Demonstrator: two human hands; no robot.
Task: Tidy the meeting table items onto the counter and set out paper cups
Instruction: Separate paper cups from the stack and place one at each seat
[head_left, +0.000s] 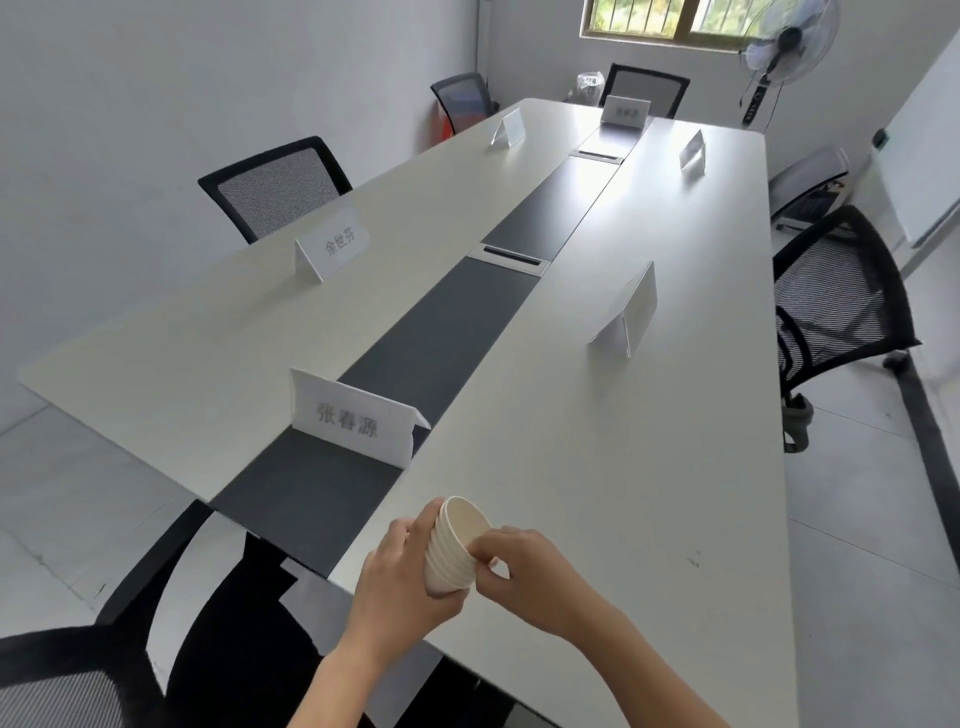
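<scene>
Head view: the stack of paper cups (457, 548) was held over the near edge of the tabletop (649, 441), at 6 o'clock in the frame. Whether it touched the surface could not be told. The left hand (400, 577) was curled around the stack's lower body from the 9 o'clock side, fingers and thumb wrapped on the wall. The right hand (522, 564) lay just beside the stack at 3 o'clock, its fingertips pinched on the rims near the mouth. The stack's long axis was tilted, with the mouth between 12 and 1 o'clock and the base toward the person. By judgement, freeing the top cup called for a pull along that axis by the right hand, which was nearer the mouth, while the left hand anchored the base. The nearest name card (353, 421) stood at 11 o'clock from the stack, well apart.
</scene>
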